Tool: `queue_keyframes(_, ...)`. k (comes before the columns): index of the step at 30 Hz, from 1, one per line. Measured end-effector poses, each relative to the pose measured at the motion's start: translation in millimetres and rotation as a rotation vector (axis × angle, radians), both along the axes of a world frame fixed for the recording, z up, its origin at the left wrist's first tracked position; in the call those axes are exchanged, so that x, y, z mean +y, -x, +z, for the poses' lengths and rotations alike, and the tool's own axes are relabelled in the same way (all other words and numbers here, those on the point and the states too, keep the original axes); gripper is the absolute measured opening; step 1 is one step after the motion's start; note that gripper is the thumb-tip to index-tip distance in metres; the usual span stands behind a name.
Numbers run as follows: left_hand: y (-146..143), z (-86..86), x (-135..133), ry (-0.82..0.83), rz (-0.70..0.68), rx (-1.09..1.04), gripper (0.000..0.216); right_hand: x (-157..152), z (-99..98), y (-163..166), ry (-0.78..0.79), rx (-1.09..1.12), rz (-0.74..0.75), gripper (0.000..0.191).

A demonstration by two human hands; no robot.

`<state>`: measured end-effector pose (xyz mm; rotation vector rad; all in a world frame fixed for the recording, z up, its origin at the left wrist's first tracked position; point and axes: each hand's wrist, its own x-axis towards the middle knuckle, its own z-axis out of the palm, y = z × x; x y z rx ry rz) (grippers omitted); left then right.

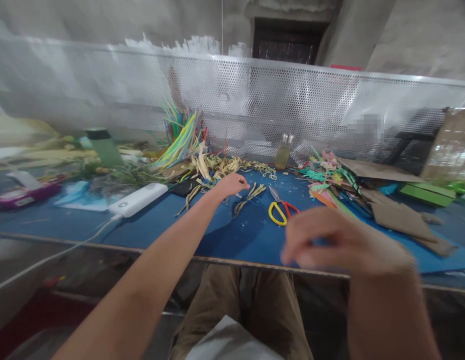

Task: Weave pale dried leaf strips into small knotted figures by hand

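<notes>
My left hand [234, 185] reaches out over the blue tabletop, its fingers drawn together in a pinch; whatever is in them is too small to make out. Just right of it lies a small bundle of dried strips [249, 199], spread at one end. Closer to me, my right hand [326, 240] is raised at the table's front edge, blurred, with thumb and fingers curled together; I cannot make out anything in them. Beyond the right hand lie scissors [279, 207] with one yellow and one red handle, blades pointing away.
A heap of pale dried husks [217, 167] and upright coloured strips [182, 137] sit at the back. A white power strip [138, 200] and a green bottle [104, 147] are to the left. Rightward lie coloured scraps [326, 170] and cardboard [401, 220]. A perforated metal panel [285, 95] stands behind.
</notes>
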<state>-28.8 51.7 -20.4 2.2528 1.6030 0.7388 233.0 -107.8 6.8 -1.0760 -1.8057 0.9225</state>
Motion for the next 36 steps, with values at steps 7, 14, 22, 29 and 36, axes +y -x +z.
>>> queue_keyframes(7,-22,-1.6,-5,0.115,0.065,0.197,0.020,94,13.5,47,-0.120,-1.050,-0.191,0.007)
queue_keyframes(14,-17,-14.5,-6,0.111,0.154,0.165,0.008,148,-14.0,64,-0.144,-0.840,-0.260,0.030)
queue_keyframes(22,-4,-20.3,-5,-0.069,0.109,-0.255,0.018,170,-48.3,81,0.201,-0.082,-0.308,0.039)
queue_keyframes(29,-3,-13.5,-13,0.091,-0.134,-0.309,0.019,166,-45.3,73,0.294,0.481,-0.390,0.014)
queue_keyframes(36,11,-2.1,-24,0.318,-0.231,-0.243,0.028,174,-41.5,54,0.370,0.857,-0.439,0.017)
